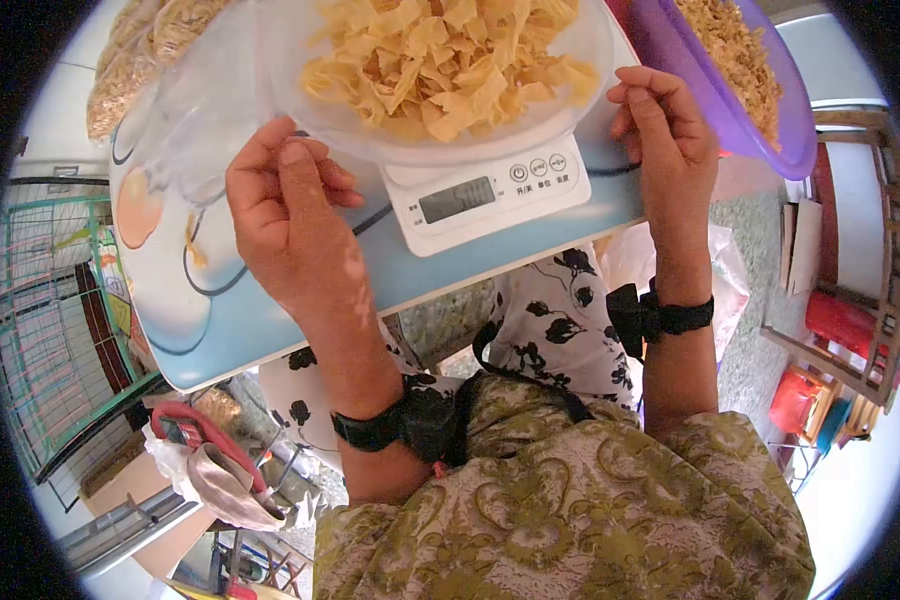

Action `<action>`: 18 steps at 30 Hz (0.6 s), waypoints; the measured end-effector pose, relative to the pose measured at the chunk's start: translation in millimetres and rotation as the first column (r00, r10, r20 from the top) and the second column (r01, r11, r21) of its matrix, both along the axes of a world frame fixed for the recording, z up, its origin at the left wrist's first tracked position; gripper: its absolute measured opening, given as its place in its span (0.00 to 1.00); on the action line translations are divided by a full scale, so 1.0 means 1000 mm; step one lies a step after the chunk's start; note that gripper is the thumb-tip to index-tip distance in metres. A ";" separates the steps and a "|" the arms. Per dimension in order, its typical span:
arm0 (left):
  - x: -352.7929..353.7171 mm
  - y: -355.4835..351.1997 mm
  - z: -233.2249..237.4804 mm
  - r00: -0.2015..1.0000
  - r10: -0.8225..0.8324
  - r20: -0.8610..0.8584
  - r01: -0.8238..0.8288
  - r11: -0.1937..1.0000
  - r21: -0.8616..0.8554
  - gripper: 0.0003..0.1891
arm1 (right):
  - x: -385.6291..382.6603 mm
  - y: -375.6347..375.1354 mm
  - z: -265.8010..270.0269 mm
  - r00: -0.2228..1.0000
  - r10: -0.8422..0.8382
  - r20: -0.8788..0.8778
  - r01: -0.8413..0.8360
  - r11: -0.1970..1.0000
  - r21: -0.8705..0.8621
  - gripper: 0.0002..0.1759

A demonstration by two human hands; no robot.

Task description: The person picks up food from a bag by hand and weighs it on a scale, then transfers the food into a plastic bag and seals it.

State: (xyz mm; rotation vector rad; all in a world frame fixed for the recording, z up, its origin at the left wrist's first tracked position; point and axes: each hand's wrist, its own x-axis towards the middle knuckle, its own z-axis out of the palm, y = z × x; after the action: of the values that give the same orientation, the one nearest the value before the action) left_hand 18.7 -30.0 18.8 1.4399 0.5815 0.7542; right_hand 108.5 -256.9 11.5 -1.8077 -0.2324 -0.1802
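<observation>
Left hand [290, 220] and right hand [665, 130] clasp opposite bowl [530, 125] rims, scale [490, 195] near table [270, 320] edge.

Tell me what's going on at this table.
A person has both hands at a clear bowl heaped with pale yellow strips, which sits on a white kitchen scale on the table. The left hand is at its left rim, the right hand at its right. A purple bowl of shredded food stands further right.
</observation>
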 end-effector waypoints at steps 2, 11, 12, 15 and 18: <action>0.000 0.000 -0.001 1.000 0.003 0.011 -0.003 1.000 0.013 0.10 | -0.001 0.000 0.000 0.999 0.008 -0.031 -0.006 0.998 0.063 0.09; 0.000 -0.004 0.003 0.998 0.062 -0.033 -0.060 0.997 0.057 0.10 | -0.001 0.000 -0.001 1.000 0.025 0.008 -0.025 0.997 0.073 0.10; 0.000 -0.003 0.002 0.999 0.044 -0.006 -0.043 0.998 0.056 0.10 | -0.002 0.000 -0.001 1.000 0.024 0.002 -0.024 0.997 0.077 0.10; 0.000 -0.005 0.004 0.999 0.041 -0.002 -0.040 0.998 0.053 0.10 | -0.003 0.000 0.000 1.000 0.018 0.010 -0.018 0.995 0.094 0.10; -0.001 -0.003 0.001 0.999 0.047 -0.018 -0.046 0.998 0.050 0.11 | -0.002 -0.002 0.000 1.000 -0.003 -0.009 0.003 0.998 0.056 0.10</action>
State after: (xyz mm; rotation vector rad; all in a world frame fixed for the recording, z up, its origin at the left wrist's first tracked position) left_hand 17.8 -33.2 20.1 1.4854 0.6161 0.7973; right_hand 106.6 -258.5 11.5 -1.7530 -0.2167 -0.1791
